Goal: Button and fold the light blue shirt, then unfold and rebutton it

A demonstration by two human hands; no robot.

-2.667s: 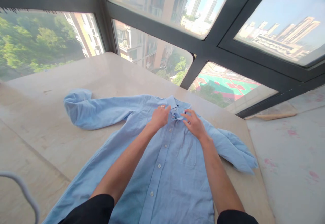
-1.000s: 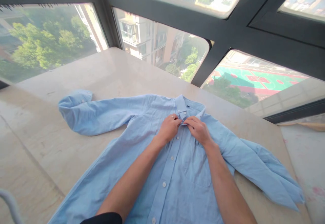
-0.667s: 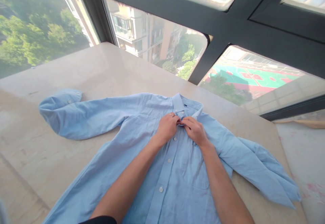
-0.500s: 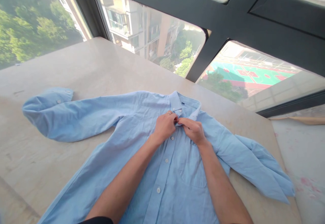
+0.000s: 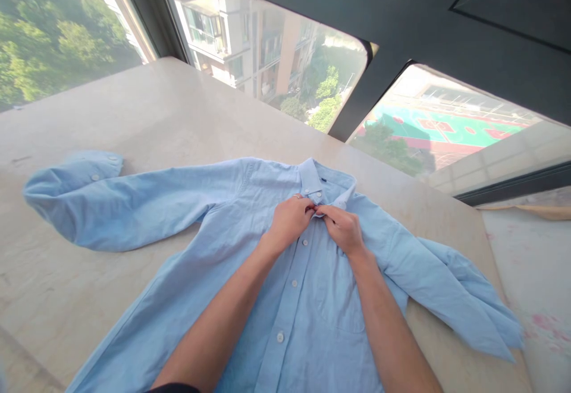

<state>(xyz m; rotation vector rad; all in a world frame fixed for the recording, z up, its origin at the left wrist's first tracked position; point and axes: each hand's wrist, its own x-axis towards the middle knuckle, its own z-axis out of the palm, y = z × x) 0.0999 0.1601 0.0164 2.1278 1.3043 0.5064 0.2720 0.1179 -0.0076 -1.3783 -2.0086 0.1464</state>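
A light blue button-up shirt (image 5: 232, 226) lies front side up, its collar (image 5: 310, 178) away from me and its sleeves out to both sides. Just below the collar, my left hand (image 5: 289, 217) pinches the front edge of the shirt; a ring shows on one finger. My right hand (image 5: 342, 226) pinches the cloth from the other side, its fingertips meeting the left ones. Whatever lies between the fingertips is hidden. White buttons (image 5: 294, 283) run down the placket below my hands, and a chest pocket (image 5: 341, 310) sits beside my right forearm.
The shirt rests on a pale stone ledge (image 5: 147, 113). Dark window frames (image 5: 312, 12) border its far side, with buildings, trees and a sports court outside. On the right is a white surface with pink flower marks (image 5: 530, 262).
The view has shifted slightly. Both hands stay pinched at the same spot below the collar, with only a small movement of the fingers.
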